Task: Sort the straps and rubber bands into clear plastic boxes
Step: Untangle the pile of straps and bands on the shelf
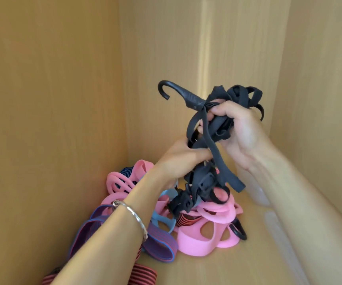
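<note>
– Black straps [217,161], where?
– Tangled bunch, held up off the shelf [269,254], between both hands. Right hand [240,132]: grip clamped round the upper part, fingers curled into the tangle. A hook [164,87] sticks out to its left.
– Left hand [178,161]?
– Lower down, grip closed on the middle of the same bunch. Buckle ends dangle below it, just over the pile; contact unclear.
– Pile?
– Pink bands [194,241], purple striped bands [159,243], some blue and red ones, heaped on the shelf under the bunch, near the left wall. Bracelet [133,214] on the left wrist.
</note>
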Tool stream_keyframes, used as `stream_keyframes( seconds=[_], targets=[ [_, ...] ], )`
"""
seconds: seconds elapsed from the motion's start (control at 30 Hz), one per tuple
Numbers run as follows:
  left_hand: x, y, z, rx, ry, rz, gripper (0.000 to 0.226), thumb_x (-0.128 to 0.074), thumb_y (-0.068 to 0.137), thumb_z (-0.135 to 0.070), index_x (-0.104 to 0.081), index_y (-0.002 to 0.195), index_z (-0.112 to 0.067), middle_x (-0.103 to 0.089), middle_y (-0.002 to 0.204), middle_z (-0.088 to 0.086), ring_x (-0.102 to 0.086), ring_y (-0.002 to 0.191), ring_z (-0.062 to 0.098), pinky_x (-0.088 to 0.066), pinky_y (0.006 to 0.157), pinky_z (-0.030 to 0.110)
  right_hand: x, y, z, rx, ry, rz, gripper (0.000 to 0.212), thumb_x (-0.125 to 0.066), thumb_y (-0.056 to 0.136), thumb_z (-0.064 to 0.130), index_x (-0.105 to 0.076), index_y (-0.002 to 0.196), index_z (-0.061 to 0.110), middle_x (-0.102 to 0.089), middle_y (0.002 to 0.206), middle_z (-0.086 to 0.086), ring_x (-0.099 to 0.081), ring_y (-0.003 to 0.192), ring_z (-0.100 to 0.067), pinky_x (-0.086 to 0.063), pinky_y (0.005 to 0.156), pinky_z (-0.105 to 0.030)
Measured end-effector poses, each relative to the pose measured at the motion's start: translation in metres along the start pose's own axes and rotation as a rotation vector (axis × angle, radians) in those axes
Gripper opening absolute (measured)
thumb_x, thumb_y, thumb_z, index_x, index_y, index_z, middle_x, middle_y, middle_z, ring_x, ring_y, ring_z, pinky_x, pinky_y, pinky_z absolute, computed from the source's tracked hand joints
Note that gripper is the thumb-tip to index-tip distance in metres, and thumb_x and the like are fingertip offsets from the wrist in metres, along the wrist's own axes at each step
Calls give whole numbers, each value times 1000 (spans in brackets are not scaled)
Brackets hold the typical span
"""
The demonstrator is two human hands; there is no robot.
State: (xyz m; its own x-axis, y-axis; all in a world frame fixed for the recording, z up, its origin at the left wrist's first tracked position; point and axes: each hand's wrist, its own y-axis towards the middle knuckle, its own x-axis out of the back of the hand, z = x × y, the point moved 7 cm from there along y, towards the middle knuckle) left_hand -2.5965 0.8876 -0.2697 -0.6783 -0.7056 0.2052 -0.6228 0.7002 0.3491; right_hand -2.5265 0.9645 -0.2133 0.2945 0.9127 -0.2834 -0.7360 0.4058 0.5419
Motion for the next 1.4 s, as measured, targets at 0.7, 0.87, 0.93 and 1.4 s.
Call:
stream_keyframes(
  seconds=[0.7, 0.87, 0.93, 1.4],
  targets=[
    [36, -9, -24, -22, -172, -443, 39, -40, 85, 5, -47, 111, -23, -58, 88, 3, -57, 73, 18, -51, 60, 30, -12, -12, -72, -174, -346, 430, 74, -83, 71, 9, -45, 132, 27, -65, 118, 1, -65, 107, -8, -53, 91, -26],
    [21, -5, -39, -149, -241, -299, 43, -52, 84, 5, -48, 108, -30, -60, 98, 5, -62, 86, 21, -53, 73, 33, -1, -2, -59, -141, -359, 283, 70, -81, 58, 12, -52, 121, 19, -69, 110, -13, -68, 102, -27, -54, 92, -49],
    [19, -4, -38, -173, -220, -245, 49, -63, 74, -3, -47, 110, -33, -60, 105, 4, -63, 95, 20, -54, 86, 36, 3, 2, -50, -68, -489, 215, 62, -78, 60, 15, -54, 117, 17, -70, 104, -11, -69, 98, -27, -55, 90, -49],
    [-55, -7, 12, 128, 996, 201, 24, -42, 96, -28, -58, 87, -11, -60, 92, 11, -57, 96, 32, -37, 63, 30, 112, 16, 0, 106, -443, -595, 46, -66, 75, 9, -47, 114, 25, -59, 98, 11, -61, 84, -10, -54, 81, -35]
  ],
)
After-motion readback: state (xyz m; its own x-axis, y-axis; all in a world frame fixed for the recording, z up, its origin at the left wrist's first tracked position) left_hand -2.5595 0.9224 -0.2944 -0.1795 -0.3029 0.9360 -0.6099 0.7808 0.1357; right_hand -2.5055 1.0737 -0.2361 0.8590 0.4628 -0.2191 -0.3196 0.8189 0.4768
